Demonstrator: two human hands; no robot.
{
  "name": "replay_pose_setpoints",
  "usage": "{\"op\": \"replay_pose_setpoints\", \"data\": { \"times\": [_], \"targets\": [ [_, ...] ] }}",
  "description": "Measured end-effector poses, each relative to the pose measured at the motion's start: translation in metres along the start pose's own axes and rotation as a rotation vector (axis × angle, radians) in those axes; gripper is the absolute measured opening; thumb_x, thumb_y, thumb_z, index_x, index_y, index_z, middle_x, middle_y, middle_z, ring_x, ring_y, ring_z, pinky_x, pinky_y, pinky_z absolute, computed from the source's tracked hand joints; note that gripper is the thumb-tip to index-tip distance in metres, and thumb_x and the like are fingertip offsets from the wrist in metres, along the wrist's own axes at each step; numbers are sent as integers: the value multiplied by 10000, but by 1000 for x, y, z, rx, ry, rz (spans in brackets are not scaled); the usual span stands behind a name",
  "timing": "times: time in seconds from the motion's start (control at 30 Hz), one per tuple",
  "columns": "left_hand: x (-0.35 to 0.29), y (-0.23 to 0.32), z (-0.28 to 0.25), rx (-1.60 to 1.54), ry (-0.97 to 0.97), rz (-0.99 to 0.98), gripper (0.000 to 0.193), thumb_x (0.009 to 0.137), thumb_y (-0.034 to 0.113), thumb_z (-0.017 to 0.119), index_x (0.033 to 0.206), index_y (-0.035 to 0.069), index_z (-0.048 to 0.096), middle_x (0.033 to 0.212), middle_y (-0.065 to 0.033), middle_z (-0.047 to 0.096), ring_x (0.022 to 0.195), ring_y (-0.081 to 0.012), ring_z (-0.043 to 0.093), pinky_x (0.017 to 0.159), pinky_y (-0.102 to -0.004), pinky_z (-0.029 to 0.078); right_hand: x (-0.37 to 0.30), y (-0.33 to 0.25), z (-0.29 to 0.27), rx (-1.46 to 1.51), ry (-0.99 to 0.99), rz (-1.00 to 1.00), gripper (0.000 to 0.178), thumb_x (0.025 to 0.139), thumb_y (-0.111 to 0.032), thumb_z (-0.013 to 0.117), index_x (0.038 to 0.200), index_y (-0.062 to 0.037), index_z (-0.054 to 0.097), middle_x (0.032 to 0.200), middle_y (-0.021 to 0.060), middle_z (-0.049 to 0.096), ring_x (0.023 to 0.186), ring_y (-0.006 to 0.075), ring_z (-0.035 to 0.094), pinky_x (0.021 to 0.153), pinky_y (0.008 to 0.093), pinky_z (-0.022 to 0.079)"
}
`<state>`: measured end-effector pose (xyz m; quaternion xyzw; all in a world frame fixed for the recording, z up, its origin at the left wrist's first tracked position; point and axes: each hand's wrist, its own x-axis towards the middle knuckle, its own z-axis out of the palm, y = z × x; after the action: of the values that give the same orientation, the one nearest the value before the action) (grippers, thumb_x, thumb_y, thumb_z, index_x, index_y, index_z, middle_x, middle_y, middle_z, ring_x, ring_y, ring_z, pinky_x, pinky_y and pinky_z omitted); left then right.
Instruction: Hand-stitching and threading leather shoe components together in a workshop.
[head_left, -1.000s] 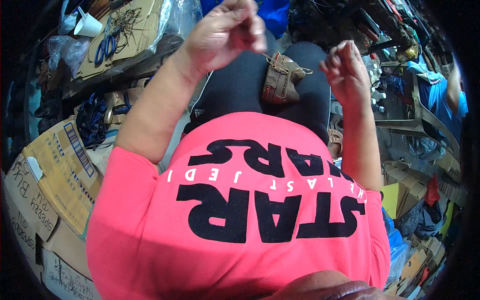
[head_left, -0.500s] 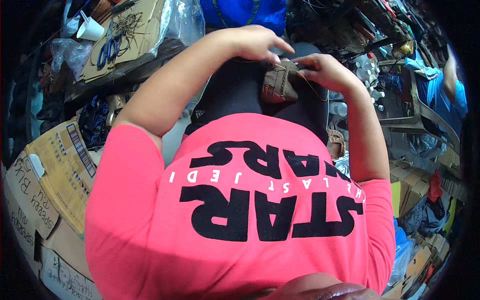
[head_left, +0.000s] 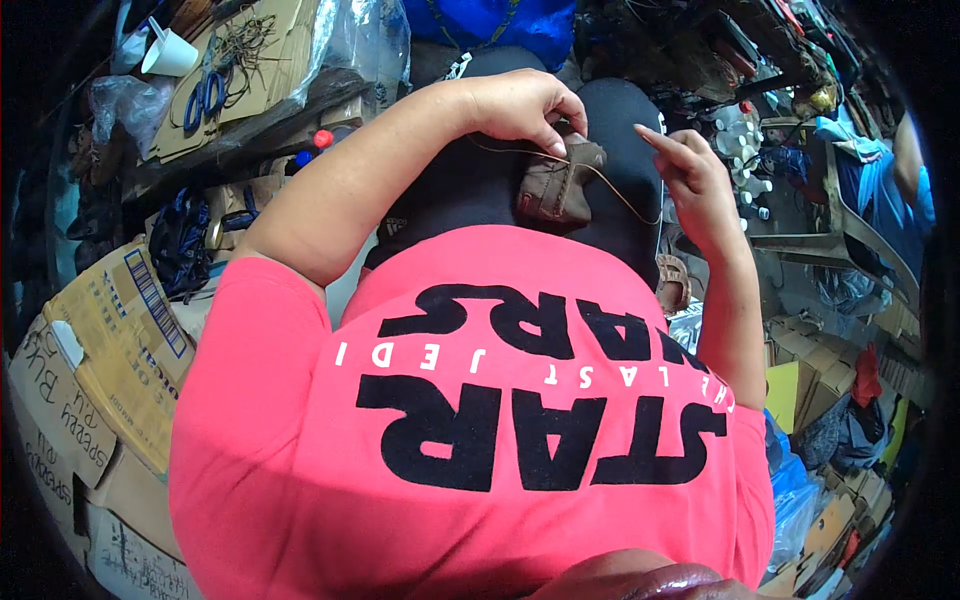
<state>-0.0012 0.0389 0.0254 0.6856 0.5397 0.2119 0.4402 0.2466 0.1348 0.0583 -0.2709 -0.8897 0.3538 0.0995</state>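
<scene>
A small brown piece with a stitched seam, which looks like a shoe upper, rests on my lap between my dark-clad thighs. Bent over its far edge, my left hand pinches it with thumb and fingers. A thin tan thread comes out of the seam and loops right toward my right hand. That hand is lifted off the piece, its index finger stretched out and the other fingers curled around the thread's end. Another stretch of thread runs left beneath my left wrist. No needle can be made out.
At left, scissors and cardboard lie on a bench beside a white cup. Boxes stand lower left. A brown shoe, white bottles and a plastic chair are at right; a blue bag is ahead.
My right hand has drawn away from the brown piece to the right, with the thread trailing. My left hand has come down and closed on the piece's far edge.
</scene>
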Motion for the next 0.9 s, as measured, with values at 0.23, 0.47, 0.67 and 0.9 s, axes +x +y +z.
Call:
{"op": "replay_pose_setpoints", "data": {
  "times": [0.23, 0.47, 0.67, 0.9],
  "targets": [
    [3, -5, 1, -40, -20, 10, 325, 747, 138, 747, 1047, 45, 663, 808, -54, 555, 753, -165, 524, 695, -312, 437, -12, -7, 26, -176, -28, -260, 118, 764, -146, 725, 881, -147, 730, 709, 35, 620, 721, 210, 599, 867, 378, 409],
    [1, -3, 3, -28, 11, 1, 324, 746, 139, 745, 1046, 47, 665, 815, -53, 564, 755, -159, 531, 691, -310, 443, 0, -9, 29, -198, 38, -192, 112, 767, -202, 730, 865, -148, 737, 649, 34, 553, 664, 217, 564, 779, 355, 385],
    [0, -3, 2, -13, 14, -4, 324, 742, 138, 747, 1042, 46, 667, 807, -48, 562, 740, -156, 526, 680, -310, 442, 6, -11, 27, -101, -34, -113, 124, 760, -199, 736, 858, -123, 740, 645, 53, 549, 639, 232, 559, 686, 348, 403],
    [1, -2, 1, -37, -7, -6, 304, 744, 128, 743, 1026, 42, 670, 782, -37, 553, 724, -142, 514, 655, -303, 430, 15, -16, 30, -189, -38, -270, 133, 745, -128, 750, 878, -111, 745, 689, 74, 584, 642, 219, 590, 636, 328, 457]
  ]
}}
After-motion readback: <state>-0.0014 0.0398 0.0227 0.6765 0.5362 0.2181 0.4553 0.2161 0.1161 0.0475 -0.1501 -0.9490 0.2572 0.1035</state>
